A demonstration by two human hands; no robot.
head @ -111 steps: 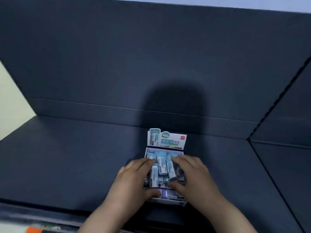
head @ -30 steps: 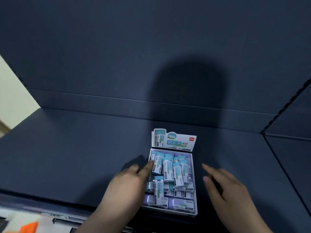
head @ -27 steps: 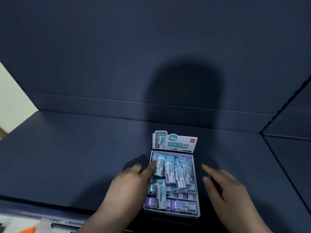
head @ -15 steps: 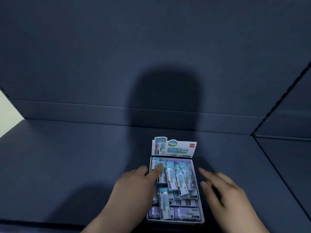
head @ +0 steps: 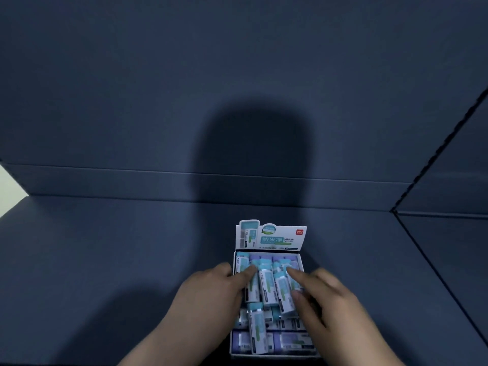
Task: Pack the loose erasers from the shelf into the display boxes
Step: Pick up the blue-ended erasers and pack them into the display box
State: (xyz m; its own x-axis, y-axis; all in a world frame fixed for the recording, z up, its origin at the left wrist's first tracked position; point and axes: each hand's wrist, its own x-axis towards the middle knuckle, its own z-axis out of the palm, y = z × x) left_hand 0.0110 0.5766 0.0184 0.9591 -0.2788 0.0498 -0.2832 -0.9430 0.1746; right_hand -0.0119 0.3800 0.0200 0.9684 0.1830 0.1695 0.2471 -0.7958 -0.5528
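since we read left to right: a pale wall sliver (head: 8, 186) shows at the far left edge, past the shelf end. shelf (head: 105, 260) is flat, matte, dark blue and smooth. back panel (head: 132, 88) has the same finish, with one horizontal step along its foot. one soft rounded shadow (head: 253, 154) falls on the panel, centre.

left hand (head: 211, 294) comes in from the bottom edge, palm down. its forefinger (head: 249, 272) is stretched straight, tip resting on the erasers by the box's left wall. thumb (head: 224, 268) sits apart from it, outside that wall. we see nothing pinched. other fingers are hidden under the hand, so we can't tell.

display box (head: 264, 355) stands on the shelf near its front edge, centre-right. it's a thin white card tray, rectangular and open-topped. one printed header card (head: 272, 237) stands upright at the far wall, teal and white with a small red logo at its right corner.

erasers (head: 266, 286) are inside the box: small rectangular blocks in glossy sleeves with teal or lilac ends. the lower layer lies in tidy rows. on top, roughly five lie skewed and overlapping. we can't count the total, too much overlap and blur.

right hand (head: 324, 302) is motion-blurred, palm down. its fingers are straight and slightly spread, fingertips (head: 290, 273) on the top erasers at the box's right side. no grip that we can see.

far right: one diagonal seam (head: 435, 260) splits off a neighbouring bay.

we count one box, two hands.
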